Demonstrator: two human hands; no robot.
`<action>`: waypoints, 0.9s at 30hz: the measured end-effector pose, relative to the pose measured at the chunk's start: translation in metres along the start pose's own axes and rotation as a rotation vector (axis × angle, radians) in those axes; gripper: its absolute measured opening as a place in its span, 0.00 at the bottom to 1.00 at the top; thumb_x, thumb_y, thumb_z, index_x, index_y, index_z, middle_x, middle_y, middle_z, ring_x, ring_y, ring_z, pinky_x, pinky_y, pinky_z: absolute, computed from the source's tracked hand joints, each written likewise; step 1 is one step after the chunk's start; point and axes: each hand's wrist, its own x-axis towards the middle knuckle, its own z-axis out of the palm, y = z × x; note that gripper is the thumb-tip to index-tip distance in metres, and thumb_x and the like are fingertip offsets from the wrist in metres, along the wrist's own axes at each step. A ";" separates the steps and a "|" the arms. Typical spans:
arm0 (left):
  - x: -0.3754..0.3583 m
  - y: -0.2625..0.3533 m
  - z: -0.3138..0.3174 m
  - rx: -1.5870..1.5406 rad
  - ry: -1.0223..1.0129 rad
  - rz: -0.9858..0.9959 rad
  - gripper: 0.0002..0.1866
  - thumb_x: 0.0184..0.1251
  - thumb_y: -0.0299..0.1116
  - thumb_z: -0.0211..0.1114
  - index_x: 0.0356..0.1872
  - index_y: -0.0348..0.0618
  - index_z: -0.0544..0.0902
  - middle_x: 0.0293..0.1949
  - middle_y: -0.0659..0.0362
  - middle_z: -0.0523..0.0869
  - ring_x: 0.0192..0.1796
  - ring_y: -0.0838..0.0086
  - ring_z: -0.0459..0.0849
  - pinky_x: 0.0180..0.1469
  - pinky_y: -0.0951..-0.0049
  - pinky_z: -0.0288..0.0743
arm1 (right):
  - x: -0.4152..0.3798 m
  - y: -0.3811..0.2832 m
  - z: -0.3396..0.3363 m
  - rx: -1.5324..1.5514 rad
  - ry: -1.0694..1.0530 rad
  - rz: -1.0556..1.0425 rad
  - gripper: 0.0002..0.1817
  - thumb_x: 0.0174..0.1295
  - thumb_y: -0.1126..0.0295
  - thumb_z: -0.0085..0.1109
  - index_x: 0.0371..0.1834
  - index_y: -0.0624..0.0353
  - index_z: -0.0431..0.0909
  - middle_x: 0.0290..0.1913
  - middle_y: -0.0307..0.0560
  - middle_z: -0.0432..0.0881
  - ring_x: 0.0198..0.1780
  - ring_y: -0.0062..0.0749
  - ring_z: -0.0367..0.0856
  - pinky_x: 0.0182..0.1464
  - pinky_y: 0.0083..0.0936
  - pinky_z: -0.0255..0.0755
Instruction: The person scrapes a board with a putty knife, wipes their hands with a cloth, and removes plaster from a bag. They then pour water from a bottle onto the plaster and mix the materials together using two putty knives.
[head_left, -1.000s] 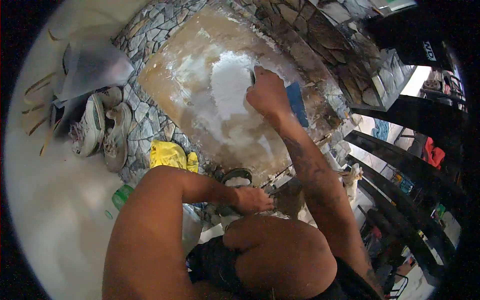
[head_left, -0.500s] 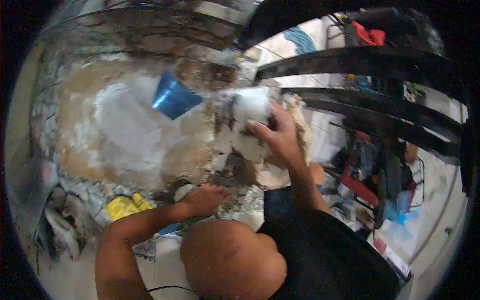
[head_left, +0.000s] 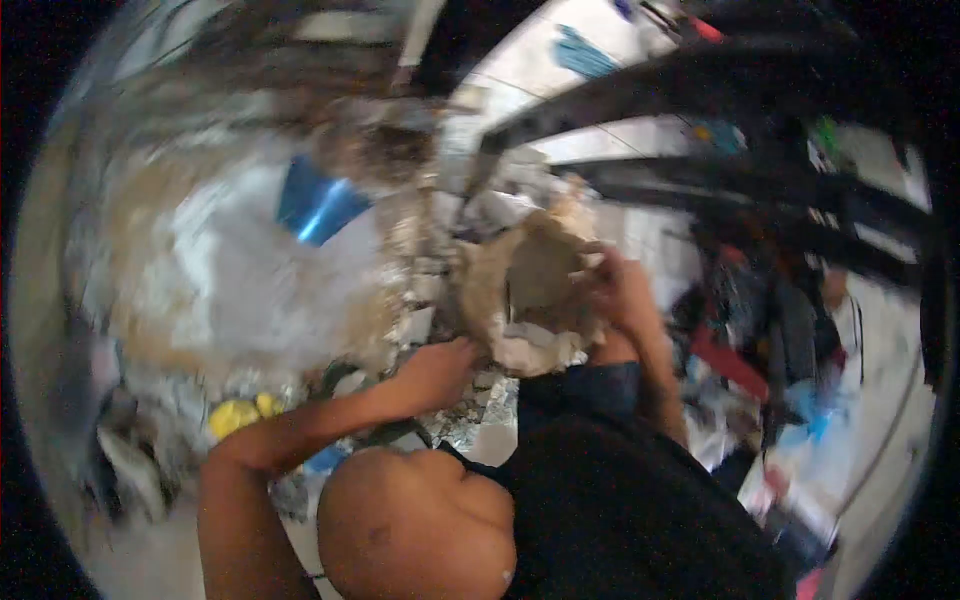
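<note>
The right hand (head_left: 622, 292) is closing its grip on the rim of a crumpled, plaster-caked paper sack (head_left: 530, 290), fingers curling over the edge at about three o'clock of the opening; the left hand (head_left: 437, 370) is pressing loosely against the sack's lower side at seven o'clock, though blur is hiding whether it is gripping. The sack is sitting at the middle of the view, just right of the white-smeared board (head_left: 230, 260) on the floor. It is looking soft, floppy and likely heavy with powder, prone to tearing, so gripping the rolled rim with both hands seems wisest. A blue scraper (head_left: 318, 208) is lying on the board at ten o'clock
</note>
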 end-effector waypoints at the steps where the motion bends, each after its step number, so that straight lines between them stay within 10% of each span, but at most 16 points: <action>1: 0.006 -0.012 0.009 0.030 0.089 0.115 0.24 0.49 0.30 0.60 0.51 0.40 0.71 0.44 0.46 0.78 0.42 0.51 0.80 0.42 0.55 0.75 | 0.007 -0.058 -0.045 0.076 0.026 -0.126 0.18 0.49 0.76 0.61 0.45 0.54 0.77 0.25 0.52 0.81 0.25 0.38 0.79 0.31 0.31 0.72; 2: 0.007 -0.024 0.020 0.065 0.190 0.203 0.23 0.48 0.31 0.61 0.50 0.40 0.72 0.43 0.47 0.79 0.41 0.52 0.80 0.40 0.56 0.76 | 0.034 -0.054 -0.052 -0.162 -0.022 0.031 0.14 0.50 0.75 0.61 0.42 0.56 0.78 0.26 0.54 0.81 0.26 0.40 0.80 0.29 0.32 0.71; 7: 0.038 0.009 -0.001 0.240 -0.196 0.029 0.20 0.41 0.38 0.65 0.38 0.40 0.83 0.42 0.48 0.83 0.39 0.56 0.83 0.39 0.58 0.77 | 0.061 -0.136 -0.075 -0.097 -0.053 -0.658 0.06 0.54 0.75 0.59 0.34 0.61 0.75 0.23 0.51 0.79 0.22 0.42 0.79 0.25 0.29 0.69; 19: 0.110 0.049 0.014 -0.200 0.314 0.054 0.24 0.45 0.41 0.66 0.46 0.41 0.79 0.44 0.48 0.82 0.38 0.62 0.83 0.35 0.60 0.78 | 0.042 -0.178 0.062 -0.450 -0.707 -0.868 0.22 0.53 0.74 0.59 0.53 0.63 0.71 0.35 0.52 0.80 0.35 0.39 0.79 0.38 0.31 0.72; 22: 0.100 0.045 0.016 -0.282 0.377 0.040 0.25 0.47 0.41 0.67 0.48 0.41 0.78 0.44 0.48 0.82 0.38 0.63 0.83 0.34 0.61 0.79 | 0.046 -0.171 0.087 -0.075 -0.875 -0.734 0.19 0.55 0.75 0.58 0.52 0.63 0.72 0.40 0.50 0.81 0.39 0.31 0.79 0.42 0.29 0.73; 27: 0.048 0.038 0.006 -0.454 0.253 -0.013 0.27 0.50 0.43 0.67 0.52 0.41 0.75 0.44 0.49 0.82 0.38 0.64 0.83 0.32 0.62 0.80 | 0.051 -0.242 0.066 -0.304 -0.667 -0.893 0.20 0.51 0.76 0.61 0.50 0.61 0.73 0.41 0.48 0.80 0.38 0.32 0.79 0.43 0.27 0.73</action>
